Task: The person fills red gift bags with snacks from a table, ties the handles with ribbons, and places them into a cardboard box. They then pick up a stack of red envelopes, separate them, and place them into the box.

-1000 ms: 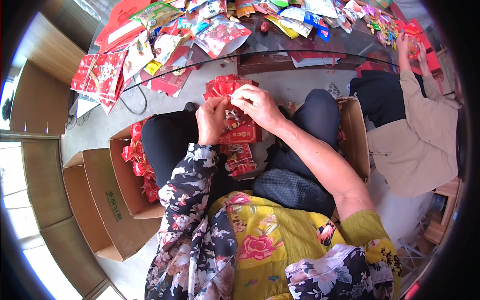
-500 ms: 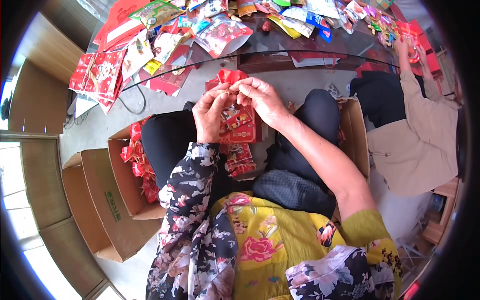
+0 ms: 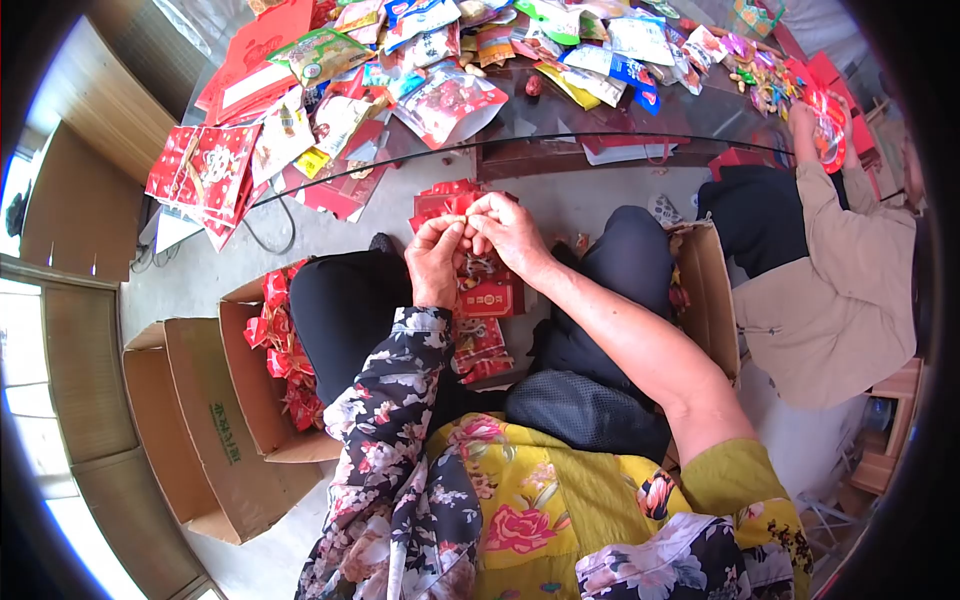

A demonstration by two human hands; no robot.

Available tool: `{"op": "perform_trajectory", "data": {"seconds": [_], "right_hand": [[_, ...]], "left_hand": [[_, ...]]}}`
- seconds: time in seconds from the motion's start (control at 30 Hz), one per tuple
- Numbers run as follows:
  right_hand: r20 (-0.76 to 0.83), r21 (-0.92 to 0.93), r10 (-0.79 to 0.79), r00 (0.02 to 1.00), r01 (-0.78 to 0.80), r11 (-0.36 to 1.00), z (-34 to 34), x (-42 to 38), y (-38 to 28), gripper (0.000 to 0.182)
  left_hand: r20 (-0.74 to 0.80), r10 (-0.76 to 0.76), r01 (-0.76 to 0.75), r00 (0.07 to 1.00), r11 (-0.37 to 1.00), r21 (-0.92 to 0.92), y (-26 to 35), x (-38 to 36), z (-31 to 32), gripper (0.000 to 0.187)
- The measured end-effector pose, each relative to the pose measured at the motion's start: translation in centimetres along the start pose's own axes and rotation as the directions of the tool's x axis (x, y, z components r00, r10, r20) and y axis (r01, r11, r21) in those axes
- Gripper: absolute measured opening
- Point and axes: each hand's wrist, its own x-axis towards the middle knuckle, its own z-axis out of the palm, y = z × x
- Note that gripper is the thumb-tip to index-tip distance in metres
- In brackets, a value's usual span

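I sit with a small red gift bag (image 3: 487,290) held above my lap. My left hand (image 3: 436,262) and my right hand (image 3: 510,232) meet at the bag's gathered red top (image 3: 443,201), fingers pinched together on it. The bag hangs down between my knees. More red packets (image 3: 482,345) lie on my lap just below it.
A cardboard box (image 3: 255,400) with red bags (image 3: 280,345) stands at my left, another box (image 3: 710,290) at my right. A glass table (image 3: 560,110) ahead carries several snack packets and red bags. A person in beige (image 3: 840,270) sits at right, hands on the table.
Both hands stay pinched on the bag's top; they shifted a little up, then back down and closer together. The view tilted slightly.
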Motion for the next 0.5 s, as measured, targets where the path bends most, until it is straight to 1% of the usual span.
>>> {"op": "perform_trajectory", "data": {"seconds": [0.1, 0.17, 0.2, 0.27, 0.37, 0.4, 0.5], "right_hand": [[0.009, 0.036, 0.014, 1.0, -0.014, 0.999, 0.0, -0.1, 0.0, 0.007], [0.037, 0.066, 0.021, 0.999, -0.024, 0.998, -0.1, -0.1, 0.1, 0.01], [0.038, 0.067, 0.024, 0.999, -0.026, 0.997, 0.0, -0.1, -0.1, 0.01], [-0.002, 0.137, 0.054, 0.999, -0.053, 0.989, 0.2, -0.3, -0.4, 0.009], [0.026, 0.105, 0.053, 0.998, -0.056, 0.993, 0.1, -0.2, -0.1, 0.012], [0.022, 0.121, 0.055, 0.998, -0.057, 0.991, 0.0, -0.3, 0.1, 0.014], [0.01, 0.14, 0.114, 0.993, -0.114, 0.984, -0.1, -0.3, 0.0, 0.018]], "left_hand": [[0.027, -0.022, 0.022, 0.999, 1.0, -0.017, 0.0, -0.1, -0.4, 0.01], [0.035, -0.001, 0.001, 0.999, 1.0, 0.005, 0.2, -0.2, -0.1, 0.01], [0.033, -0.003, 0.003, 0.999, 1.0, 0.004, 0.5, -0.3, 0.1, 0.01], [-0.006, -0.038, 0.038, 0.999, 0.999, 0.033, 1.1, -0.5, 0.7, 0.011], [0.006, -0.045, 0.045, 0.999, 0.995, 0.088, 0.4, 0.0, 0.0, 0.01], [0.024, -0.047, 0.046, 0.999, 0.998, 0.051, 0.6, -0.2, 0.2, 0.011], [0.016, -0.084, 0.083, 0.996, 0.995, 0.053, 0.8, -0.1, 0.0, 0.012]]}}
